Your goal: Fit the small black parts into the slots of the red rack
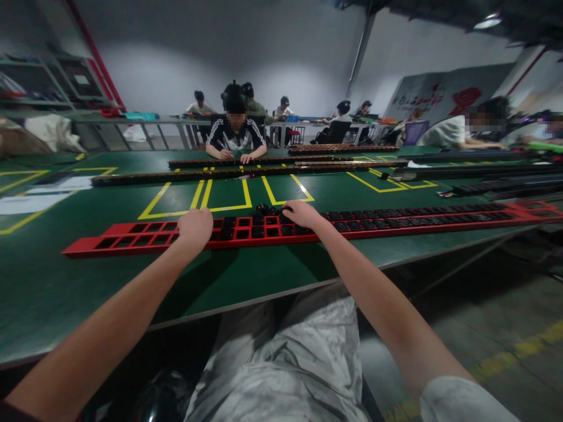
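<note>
A long red strip (pixel 101 242) with a row of rectangular slots lies across the green table (pixel 53 281) in front of me. Black inserts fill the slots from the middle to the right; the left slots are hollow. My left hand (pixel 194 227) rests on the strip with its fingers curled over the slots. My right hand (pixel 302 213) lies on the strip a little to the right, fingers reaching to several loose black parts (pixel 265 209) just behind it. Whether either hand pinches a part is hidden.
Yellow lines (pixel 206 196) mark boxes on the table beyond the strip. More long dark strips (pixel 229 173) lie farther back, where a seated person (pixel 236 138) works facing me. Other people sit at tables behind and right. The table's front edge runs near my knees.
</note>
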{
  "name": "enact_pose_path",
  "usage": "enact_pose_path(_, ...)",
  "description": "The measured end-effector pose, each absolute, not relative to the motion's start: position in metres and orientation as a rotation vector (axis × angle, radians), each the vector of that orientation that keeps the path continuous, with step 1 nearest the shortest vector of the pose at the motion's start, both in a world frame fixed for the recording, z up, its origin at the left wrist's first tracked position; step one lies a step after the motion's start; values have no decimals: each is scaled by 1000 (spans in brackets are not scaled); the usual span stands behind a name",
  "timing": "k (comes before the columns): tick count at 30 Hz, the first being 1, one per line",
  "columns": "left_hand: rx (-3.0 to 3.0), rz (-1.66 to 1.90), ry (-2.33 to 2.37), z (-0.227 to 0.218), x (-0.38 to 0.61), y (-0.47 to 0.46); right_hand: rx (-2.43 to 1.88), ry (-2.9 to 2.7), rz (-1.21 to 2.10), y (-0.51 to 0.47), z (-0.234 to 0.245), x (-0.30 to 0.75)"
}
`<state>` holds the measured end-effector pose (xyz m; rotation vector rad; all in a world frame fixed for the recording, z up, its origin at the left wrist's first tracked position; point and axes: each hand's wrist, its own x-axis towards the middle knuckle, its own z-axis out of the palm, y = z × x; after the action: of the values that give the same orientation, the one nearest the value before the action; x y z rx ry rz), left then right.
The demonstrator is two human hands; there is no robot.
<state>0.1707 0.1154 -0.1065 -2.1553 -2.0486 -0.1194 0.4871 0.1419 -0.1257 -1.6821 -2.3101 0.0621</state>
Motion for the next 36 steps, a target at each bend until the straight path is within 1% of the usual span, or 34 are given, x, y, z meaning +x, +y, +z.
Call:
enact_pose_path(4, -2141, -76, -2038, -107, 172, 116, -1691, -2339, 34, 142, -126, 488)
enact_pose_path(11, -2140, -134, -2078, -114, 169, 120, -1699, -2363, -1, 144, -127, 486)
enact_pose_path(16, -2145, -70, -2161, -115, 165, 118, -1699, -2351, 1, 143, -125, 485)
enact_pose_path(24, -2149, -177, -2116, -115, 163, 115, -1667, -2345, 1, 142, -127, 486)
enact_pose_path(30, -2149, -108, -2149, -119, 159, 116, -1663, -2352, 23, 143, -127, 486)
enact_pose_path(36, -2112, -55, -2066, -119, 167, 108, -1671, -2379, 22, 140, -124, 485)
